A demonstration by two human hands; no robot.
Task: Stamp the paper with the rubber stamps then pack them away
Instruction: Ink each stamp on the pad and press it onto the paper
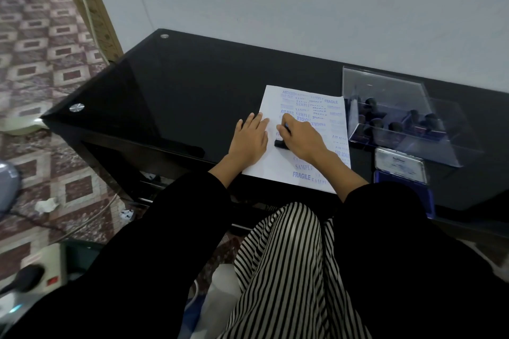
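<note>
Black glass tops the desk [179, 96]. The white paper [278, 165] lies on its right half, slightly skewed. Its near right corner is hidden under the right forearm and black sleeve.

The left hand [249, 137] lies flat with straight fingers, gripping nothing. Its fingertips press the sheet's left edge, while the palm is over bare desk.

The right hand [303, 137] has its grip clenched round a black rubber stamp [280, 143], which is set down on the middle of the paper. Only one end of the stamp's dark base shows beside the palm; the handle is covered by the curled fingers. A sliver of blue shows between finger and thumb, and what it belongs to cannot be told.

Blue imprints crowd the sheet. SAMPLE, FRAGILE and AIR MAIL are readable, and several others are too faint or blurred to read.

Just beside the paper's right edge stands a clear plastic box [385, 85] with its lid raised. Dark round-handled stamps [396, 126] stand inside, but their number is unclear through the glare.

Nearer the person, a blue ink pad [405, 180] lies open with its labelled lid [399, 165] tipped back. The label is unreadable, and the pad's near end is hidden behind the right sleeve.

Striped trousers [289, 270] fill the lower frame.
</note>
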